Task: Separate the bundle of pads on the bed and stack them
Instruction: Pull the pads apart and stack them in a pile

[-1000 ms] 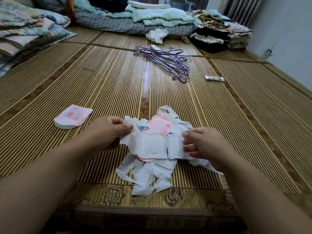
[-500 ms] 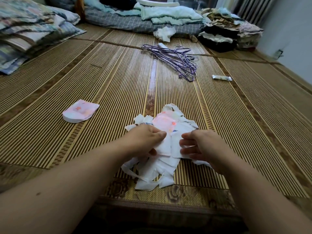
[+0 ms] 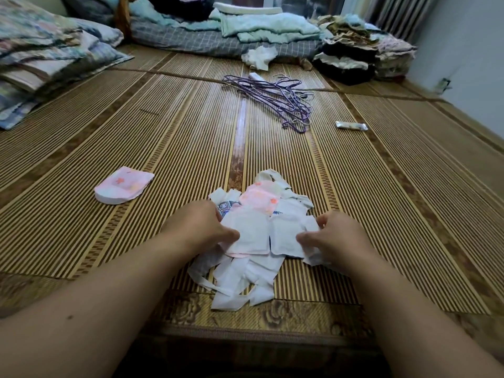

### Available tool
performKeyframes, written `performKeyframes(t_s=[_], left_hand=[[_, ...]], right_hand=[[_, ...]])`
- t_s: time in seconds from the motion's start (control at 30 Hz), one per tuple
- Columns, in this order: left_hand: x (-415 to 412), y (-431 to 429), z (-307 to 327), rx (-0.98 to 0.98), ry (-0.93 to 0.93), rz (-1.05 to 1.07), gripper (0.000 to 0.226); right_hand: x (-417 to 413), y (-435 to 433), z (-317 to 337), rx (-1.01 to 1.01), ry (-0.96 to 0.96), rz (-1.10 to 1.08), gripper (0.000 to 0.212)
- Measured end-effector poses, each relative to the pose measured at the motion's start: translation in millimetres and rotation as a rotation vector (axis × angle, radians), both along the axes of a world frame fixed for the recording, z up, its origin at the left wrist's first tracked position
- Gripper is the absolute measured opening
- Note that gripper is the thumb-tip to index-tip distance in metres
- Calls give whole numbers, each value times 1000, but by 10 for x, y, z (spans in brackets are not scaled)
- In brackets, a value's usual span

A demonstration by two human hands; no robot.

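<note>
The work surface is a striped bamboo mat (image 3: 136, 148) covering a bed, with a darker floral-patterned border along the near edge. A seam runs across the mat toward the far end. At the far left lies a stack of folded floral bedding (image 3: 46, 58). Along the far edge rest a grey checked quilt (image 3: 191, 40) with pale green folded cloth (image 3: 267, 27) on top of it, and at the far right a pile of mixed folded clothes (image 3: 362, 55). A white wall borders the right side. On the mat, past centre, lies a cluster of purple wire hangers (image 3: 275, 96); a crumpled white cloth (image 3: 259, 57) sits beyond them, and a small silver wrapper (image 3: 351, 125) lies well apart to their right.

The bundle of pads (image 3: 259, 236) lies near the front edge of the mat, centred between both forearms, white with pink pieces on top; loose white strips spill toward the border. A separated pink pad (image 3: 124, 184) lies alone on the mat to the left, apart from the bundle.

The left hand (image 3: 199, 229) pinches the left edge of a white pad between thumb and fingers. The right hand (image 3: 338, 237) grips the right edge of the adjacent white pad in the same manner.
</note>
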State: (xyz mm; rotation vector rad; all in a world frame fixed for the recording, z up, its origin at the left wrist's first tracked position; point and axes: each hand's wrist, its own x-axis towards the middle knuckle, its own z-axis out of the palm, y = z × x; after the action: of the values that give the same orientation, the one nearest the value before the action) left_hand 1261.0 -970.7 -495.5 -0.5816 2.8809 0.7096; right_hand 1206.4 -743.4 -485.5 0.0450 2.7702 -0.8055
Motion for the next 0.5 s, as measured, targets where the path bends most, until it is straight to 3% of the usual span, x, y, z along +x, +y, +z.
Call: performKeyframes(t_s=[0.2,0.33,0.4,0.5], left_hand=[[1,-5,-44,67,11,23,39],[-53,-37,-59,175,56,38,40],[-65,-50,-63,187,69,41,38],[-52,-67,-62,207,76,42,27]], right_hand=[[-35,19,24,-142,-103,-64,31],[-33,17,35,-144,-60,-72,24],[-57,36,29,-32,37,-30,13],[-92,86,58,136,163,19,17]])
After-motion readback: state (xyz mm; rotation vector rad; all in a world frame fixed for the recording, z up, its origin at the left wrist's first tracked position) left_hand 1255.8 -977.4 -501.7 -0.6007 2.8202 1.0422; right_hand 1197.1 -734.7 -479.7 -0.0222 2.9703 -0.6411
